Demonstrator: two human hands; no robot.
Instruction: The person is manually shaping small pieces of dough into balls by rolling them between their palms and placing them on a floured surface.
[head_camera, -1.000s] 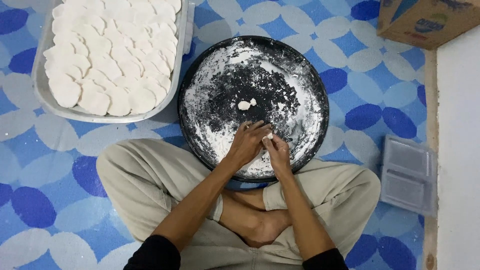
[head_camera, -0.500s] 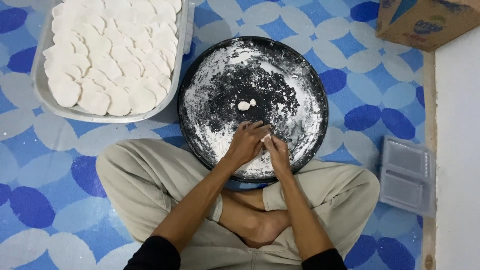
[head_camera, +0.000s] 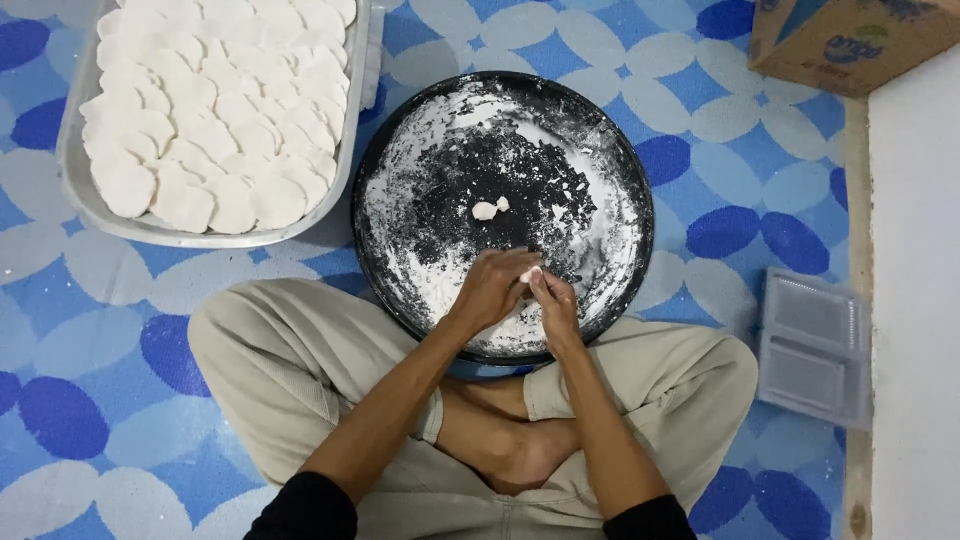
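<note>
Head cam looks straight down at someone sitting cross-legged on a blue patterned floor mat (head_camera: 90, 300). Far left, at the mat's top-left corner, a grey tray (head_camera: 75, 185) is packed nearly edge to edge with flattened white dough discs (head_camera: 215, 110), so I'd say most of the batch is done. Not much room left on it, maybe a sliver at its near edge. Moving right, the floured black round pan (head_camera: 620, 160) has just two small dough bits (head_camera: 488, 209) in its middle, so little seems left. At the pan's near edge the left hand (head_camera: 490, 290) and right hand (head_camera: 555, 305) meet, fingers pinched together on a small dough piece (head_camera: 530, 274). Right of the pan there's open mat, then a clear plastic container (head_camera: 815, 345) by the mat's right edge, and a cardboard box (head_camera: 850, 40) at the top-right corner.
</note>
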